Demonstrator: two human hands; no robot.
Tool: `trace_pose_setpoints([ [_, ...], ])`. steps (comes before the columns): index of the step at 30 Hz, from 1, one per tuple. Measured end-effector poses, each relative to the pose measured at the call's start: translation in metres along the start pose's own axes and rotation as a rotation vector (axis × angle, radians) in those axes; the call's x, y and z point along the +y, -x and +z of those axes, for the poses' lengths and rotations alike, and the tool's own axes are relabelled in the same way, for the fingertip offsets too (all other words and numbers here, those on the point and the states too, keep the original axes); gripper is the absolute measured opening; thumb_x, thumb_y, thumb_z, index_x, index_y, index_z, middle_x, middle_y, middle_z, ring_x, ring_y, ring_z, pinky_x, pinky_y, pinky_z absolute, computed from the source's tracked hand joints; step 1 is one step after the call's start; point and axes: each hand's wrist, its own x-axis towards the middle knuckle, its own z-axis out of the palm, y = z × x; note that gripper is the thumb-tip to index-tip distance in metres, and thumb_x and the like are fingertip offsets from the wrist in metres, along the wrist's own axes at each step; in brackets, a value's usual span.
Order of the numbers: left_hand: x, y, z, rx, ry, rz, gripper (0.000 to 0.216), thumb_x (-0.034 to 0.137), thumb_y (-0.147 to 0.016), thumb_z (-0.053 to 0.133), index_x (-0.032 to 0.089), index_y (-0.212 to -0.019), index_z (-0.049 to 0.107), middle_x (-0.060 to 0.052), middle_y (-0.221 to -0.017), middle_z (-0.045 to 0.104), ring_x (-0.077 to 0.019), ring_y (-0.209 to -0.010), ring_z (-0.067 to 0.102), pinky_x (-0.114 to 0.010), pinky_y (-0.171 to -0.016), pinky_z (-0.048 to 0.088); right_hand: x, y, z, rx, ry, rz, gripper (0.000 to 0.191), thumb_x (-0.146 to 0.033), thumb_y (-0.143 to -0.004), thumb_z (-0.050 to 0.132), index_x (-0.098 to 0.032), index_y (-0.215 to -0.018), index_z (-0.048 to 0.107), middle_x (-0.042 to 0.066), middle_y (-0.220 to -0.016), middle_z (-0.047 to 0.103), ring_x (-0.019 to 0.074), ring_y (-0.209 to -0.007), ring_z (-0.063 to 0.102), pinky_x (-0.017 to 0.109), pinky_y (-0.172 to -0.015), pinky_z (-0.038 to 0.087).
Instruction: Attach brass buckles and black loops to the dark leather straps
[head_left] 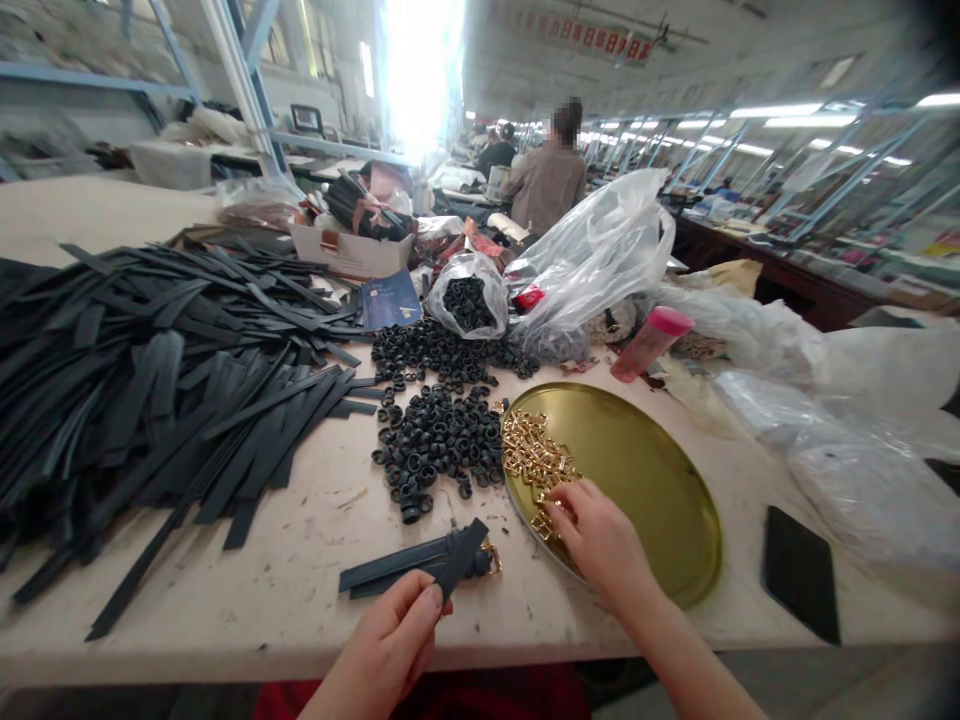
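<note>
My left hand (397,640) is closed in a pinch on the end of a black strap (459,558) near the table's front edge. Under that strap lie a few finished straps (390,574) with a gold buckle (491,560) at their end. My right hand (592,535) reaches into the round gold tray (660,480), fingers curled over the pile of small gold buckles (534,462); whether it grips one is hidden. A heap of black rubber loops (439,440) lies just left of the tray.
A large pile of black straps (150,390) covers the left of the table. Behind are a bag of loops (469,300), clear plastic bags (592,260), a pink-capped bottle (651,343) and a cardboard box (352,250). A black phone (801,572) lies at right. A person (547,180) stands farther back.
</note>
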Motion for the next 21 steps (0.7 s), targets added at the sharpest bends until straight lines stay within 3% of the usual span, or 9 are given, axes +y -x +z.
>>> trace_pose_setpoints([
  [4, -0.004, 0.0, 0.006, 0.002, -0.007, -0.043, 0.044, 0.064, -0.067, 0.048, 0.021, -0.069, 0.041, 0.013, -0.04, 0.023, -0.0041, -0.033, 0.019, -0.018, -0.035, 0.011, 0.014, -0.021, 0.001, -0.071, 0.322, -0.119, 0.013, -0.015, -0.077, 0.05, -0.018, -0.068, 0.058, 0.009, -0.073, 0.06, 0.0221, -0.067, 0.056, 0.031, -0.059, 0.036],
  [8, 0.004, 0.008, 0.011, 0.004, -0.109, -0.037, 0.038, 0.057, -0.072, 0.041, 0.019, -0.07, 0.043, 0.009, -0.041, 0.042, -0.0038, -0.029, 0.026, -0.018, -0.033, 0.013, 0.01, -0.017, -0.001, -0.034, 0.296, -0.145, 0.015, -0.013, -0.078, 0.047, -0.018, -0.068, 0.057, 0.009, -0.076, 0.06, 0.022, -0.071, 0.055, 0.032, -0.063, 0.037],
  [11, 0.019, 0.016, 0.016, 0.048, -0.152, 0.031, 0.033, 0.05, -0.072, 0.041, 0.017, -0.071, 0.045, 0.003, -0.056, 0.054, -0.0031, -0.031, 0.033, -0.017, -0.035, 0.019, 0.002, -0.006, -0.01, -0.062, -0.11, -0.118, 0.012, -0.018, -0.079, 0.047, -0.018, -0.069, 0.054, 0.007, -0.083, 0.061, 0.0196, -0.076, 0.055, 0.03, -0.068, 0.039],
  [16, 0.046, 0.029, 0.03, 0.101, -0.211, 0.196, 0.026, 0.04, -0.073, 0.041, 0.016, -0.078, 0.047, 0.004, -0.061, 0.051, -0.0039, -0.036, 0.033, -0.017, -0.037, 0.024, -0.031, 0.029, -0.022, -0.413, -0.985, 0.094, 0.015, -0.03, -0.074, 0.059, -0.018, -0.068, 0.053, 0.001, -0.074, 0.062, 0.0125, -0.062, 0.052, 0.025, -0.059, 0.039],
  [19, 0.049, 0.038, 0.034, 0.102, -0.267, 0.284, 0.023, 0.038, -0.075, 0.042, 0.016, -0.076, 0.047, 0.004, -0.061, 0.049, -0.0045, -0.038, 0.034, -0.017, -0.038, 0.026, -0.054, 0.049, -0.02, -0.574, -1.348, 0.221, 0.019, -0.032, -0.069, 0.067, -0.017, -0.073, 0.055, 0.0, -0.07, 0.063, 0.0092, -0.055, 0.05, 0.023, -0.056, 0.039],
  [21, 0.045, 0.043, 0.034, 0.1, -0.274, 0.301, 0.022, 0.037, -0.077, 0.041, 0.016, -0.076, 0.046, 0.004, -0.061, 0.049, -0.0047, -0.038, 0.034, -0.018, -0.038, 0.027, -0.065, 0.059, -0.015, -0.598, -1.483, 0.299, 0.024, -0.033, -0.067, 0.07, -0.018, -0.08, 0.057, -0.002, -0.068, 0.062, 0.0084, -0.054, 0.051, 0.022, -0.055, 0.039],
])
